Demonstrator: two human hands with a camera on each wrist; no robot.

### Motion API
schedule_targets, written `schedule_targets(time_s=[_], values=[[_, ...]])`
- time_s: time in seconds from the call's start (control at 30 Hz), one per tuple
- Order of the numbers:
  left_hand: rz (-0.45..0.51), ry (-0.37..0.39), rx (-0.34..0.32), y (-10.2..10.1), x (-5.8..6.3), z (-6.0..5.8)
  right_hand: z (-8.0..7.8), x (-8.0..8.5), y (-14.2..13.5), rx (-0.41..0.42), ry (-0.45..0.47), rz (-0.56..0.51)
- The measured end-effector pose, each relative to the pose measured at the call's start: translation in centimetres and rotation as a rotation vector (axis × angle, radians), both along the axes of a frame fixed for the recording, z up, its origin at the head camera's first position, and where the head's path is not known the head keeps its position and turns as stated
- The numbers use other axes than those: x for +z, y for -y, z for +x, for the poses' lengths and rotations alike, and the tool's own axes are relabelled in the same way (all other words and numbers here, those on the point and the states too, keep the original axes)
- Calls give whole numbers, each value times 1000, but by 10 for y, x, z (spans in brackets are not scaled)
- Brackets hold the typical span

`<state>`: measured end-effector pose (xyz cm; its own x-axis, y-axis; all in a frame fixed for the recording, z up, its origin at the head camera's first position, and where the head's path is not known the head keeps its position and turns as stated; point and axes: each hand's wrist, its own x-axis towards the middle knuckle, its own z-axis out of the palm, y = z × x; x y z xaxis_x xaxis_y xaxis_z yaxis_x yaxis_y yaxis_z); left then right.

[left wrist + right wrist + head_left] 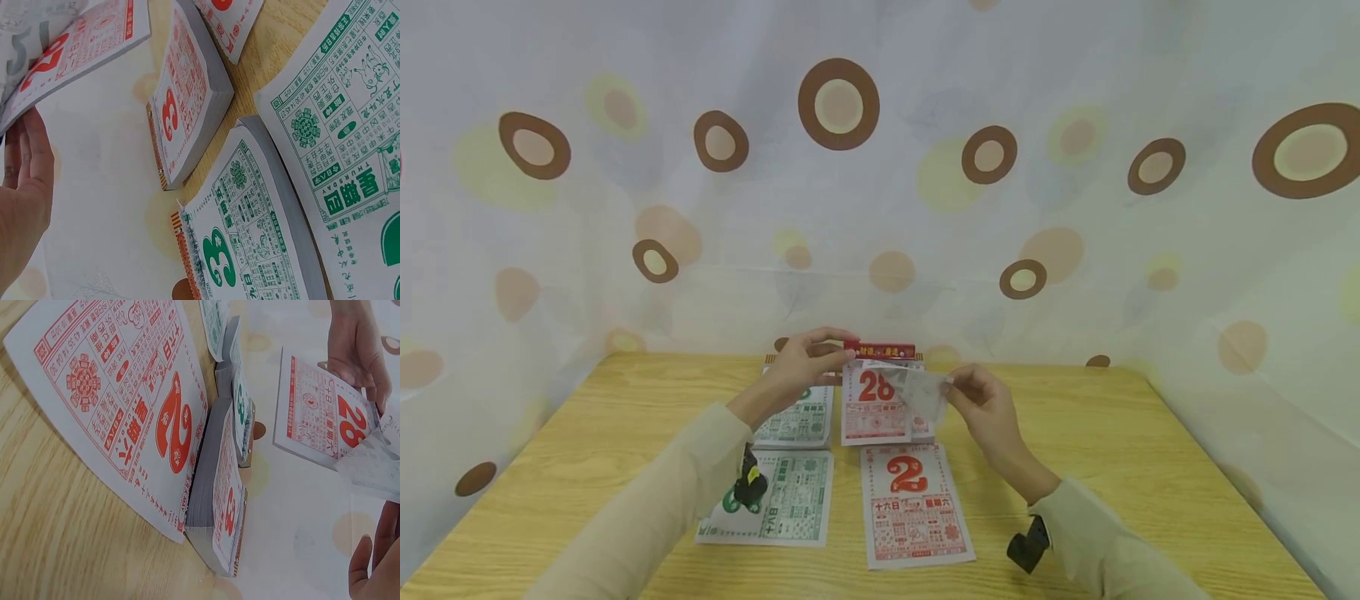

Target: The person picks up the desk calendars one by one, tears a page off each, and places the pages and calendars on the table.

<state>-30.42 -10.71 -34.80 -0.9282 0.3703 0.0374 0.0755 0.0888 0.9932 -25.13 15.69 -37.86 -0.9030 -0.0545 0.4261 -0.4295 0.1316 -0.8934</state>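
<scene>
My left hand (805, 362) grips a small tear-off calendar (874, 421) by its red header, holding it up off the table. A red 28 shows on its front sheet. With thumb and fingertips my right hand (992, 421) pinches the corner of a thin calendar page (927, 393), pulled out to the right and slanting across the calendar's upper part. In the right wrist view the page (369, 465) looks crumpled and translucent near the header. Whether its top edge is still attached cannot be told.
Behind the held calendar stands a thick red-printed pad (222, 500), beside a green-printed pad (797, 423). Nearer me lie a loose sheet with a red 2 (917, 521) and a green-printed sheet (793, 504). A patterned cloth (895, 225) hangs behind the wooden table (1060, 450).
</scene>
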Motion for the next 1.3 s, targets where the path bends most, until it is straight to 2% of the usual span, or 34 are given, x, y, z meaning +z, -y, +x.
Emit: schedule_targets(time_s=[0.23,0.97,1.3], values=[[-12,11,12,1,-2,1,0,3,-2,-46,52,-6],[-5,17,13,3,-7,-1,-4,6,-9,-72,95,-82],[-3,21,18,4,-7,-2,-6,6,-11,-124,122,-110]])
